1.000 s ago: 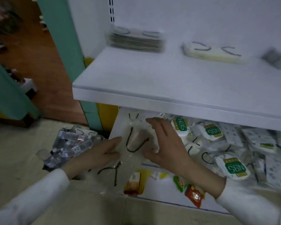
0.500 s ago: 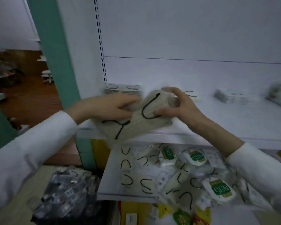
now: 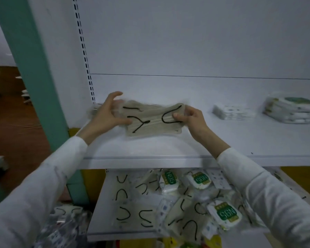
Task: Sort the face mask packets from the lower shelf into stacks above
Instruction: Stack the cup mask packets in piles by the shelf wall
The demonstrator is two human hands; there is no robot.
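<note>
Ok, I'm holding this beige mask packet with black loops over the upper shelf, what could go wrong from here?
The beige plastic-wrapped mask packet is pinched at its ends by the left hand and right hand; being limp, it may sag or slip. The matching stack sits mostly hidden behind the left hand, so it could land askew. The loose pile of packets crowds the lower white shelf's front edge; a sleeve might knock some off.

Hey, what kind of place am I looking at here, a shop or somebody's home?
Probably a shop or stockroom. The white metal shelving has a slotted upright like retail racking, many sealed mask packets lie heaped on the lower shelf, and sorted stacks sit on the upper shelf.
</note>
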